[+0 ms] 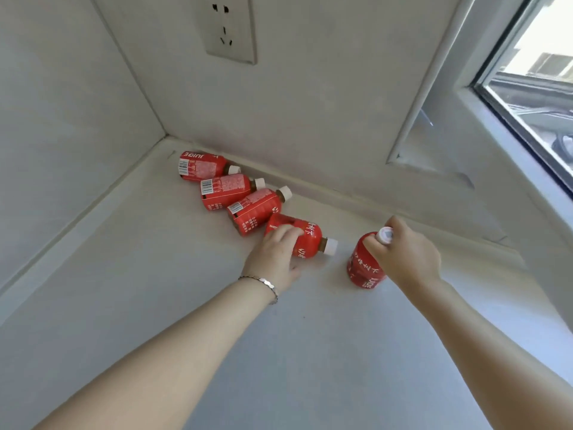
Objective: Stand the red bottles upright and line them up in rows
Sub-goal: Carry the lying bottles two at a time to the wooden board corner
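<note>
**Bottles: one up, four down**

Upright bottle [366, 265] stands on my counter [310, 352], my right hand [406, 256] clamped round its cap. Four more lie on their sides in a diagonal toward the wall corner; my left hand [276, 256] grips the nearest lying bottle [305, 238]. Socket [229, 29] above.

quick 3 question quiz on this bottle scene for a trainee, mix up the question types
1. How many red bottles lie on their sides?
2. True or false: the right hand grips the upright bottle near its cap.
3. The left hand rests on: A) the bottle nearest the corner, B) the lying bottle nearest the upright one, C) the wall socket.

Key: 1) four; 2) true; 3) B
</note>
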Demonstrator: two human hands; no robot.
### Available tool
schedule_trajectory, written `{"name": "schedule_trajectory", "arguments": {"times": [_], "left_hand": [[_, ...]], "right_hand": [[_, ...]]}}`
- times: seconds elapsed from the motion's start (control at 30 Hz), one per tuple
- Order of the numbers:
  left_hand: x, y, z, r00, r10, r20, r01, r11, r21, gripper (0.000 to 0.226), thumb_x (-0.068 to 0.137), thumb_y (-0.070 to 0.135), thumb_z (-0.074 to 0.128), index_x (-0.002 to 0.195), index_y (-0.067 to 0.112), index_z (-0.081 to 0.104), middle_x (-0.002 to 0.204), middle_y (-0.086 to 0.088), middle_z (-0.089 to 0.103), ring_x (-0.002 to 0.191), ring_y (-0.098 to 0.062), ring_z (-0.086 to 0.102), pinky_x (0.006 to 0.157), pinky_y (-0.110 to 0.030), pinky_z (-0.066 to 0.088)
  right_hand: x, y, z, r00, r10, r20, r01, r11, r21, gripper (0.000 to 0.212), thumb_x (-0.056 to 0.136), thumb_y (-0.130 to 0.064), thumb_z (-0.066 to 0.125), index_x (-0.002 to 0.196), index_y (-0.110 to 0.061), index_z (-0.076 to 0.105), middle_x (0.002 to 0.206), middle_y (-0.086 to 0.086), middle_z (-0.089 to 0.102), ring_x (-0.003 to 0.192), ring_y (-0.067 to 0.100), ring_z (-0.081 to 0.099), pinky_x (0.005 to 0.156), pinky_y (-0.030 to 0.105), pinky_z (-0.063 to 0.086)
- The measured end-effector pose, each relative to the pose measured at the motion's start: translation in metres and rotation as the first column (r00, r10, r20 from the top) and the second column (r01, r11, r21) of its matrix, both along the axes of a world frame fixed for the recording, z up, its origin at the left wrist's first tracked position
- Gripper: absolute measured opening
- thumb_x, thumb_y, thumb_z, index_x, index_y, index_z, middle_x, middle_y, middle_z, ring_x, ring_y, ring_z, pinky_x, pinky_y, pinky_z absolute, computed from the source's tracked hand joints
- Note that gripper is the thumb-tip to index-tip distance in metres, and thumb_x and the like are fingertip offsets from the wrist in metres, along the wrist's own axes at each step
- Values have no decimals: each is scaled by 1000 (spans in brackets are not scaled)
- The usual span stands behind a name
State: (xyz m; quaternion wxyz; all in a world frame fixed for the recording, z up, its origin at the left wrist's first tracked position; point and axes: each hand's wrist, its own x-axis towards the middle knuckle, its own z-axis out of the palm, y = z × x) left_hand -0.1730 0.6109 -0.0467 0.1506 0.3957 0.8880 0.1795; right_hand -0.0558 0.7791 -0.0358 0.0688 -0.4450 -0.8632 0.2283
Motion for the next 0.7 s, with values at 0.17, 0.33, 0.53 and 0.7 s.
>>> {"name": "schedule_trajectory", "arguments": {"times": [0.17,0.33,0.53,0.7], "left_hand": [[-22,56,-29,996,-62,-62,47,974,-222,76,76,36,66,142,33,29,151,4,31,141,-19,24,118,-40,7],[-18,58,-40,988,99,-117,-104,994,-35,51,73,29,69,121,31,54,131,8,54,127,-23,36,113,-39,11],[-2,16,-5,874,269,405,-407,860,308,44,67,16,81,105,20,59,103,3,63,95,-13,56,84,-25,42],[2,-9,5,968,223,112,-242,947,213,31,71,32,77,94,19,60,98,4,53,89,-16,55,75,-28,46]], "right_hand": [[-1,5,-4,1000,15,-4,-15,1000,5,23,77,-32,53,87,-12,49,71,7,62,75,36,57,60,30,35],[3,-1,-7,1000,19,-22,-19,999,26,24,79,-32,54,88,-11,49,66,6,58,72,38,57,57,29,32],[4,-2,-8,998,33,-48,-31,999,38,25,79,-32,55,91,-10,50,68,9,62,72,38,59,58,29,34],[5,-1,-6,998,59,-35,-57,998,38,26,80,-33,54,90,-10,49,68,8,62,70,38,58,56,29,34]]}}
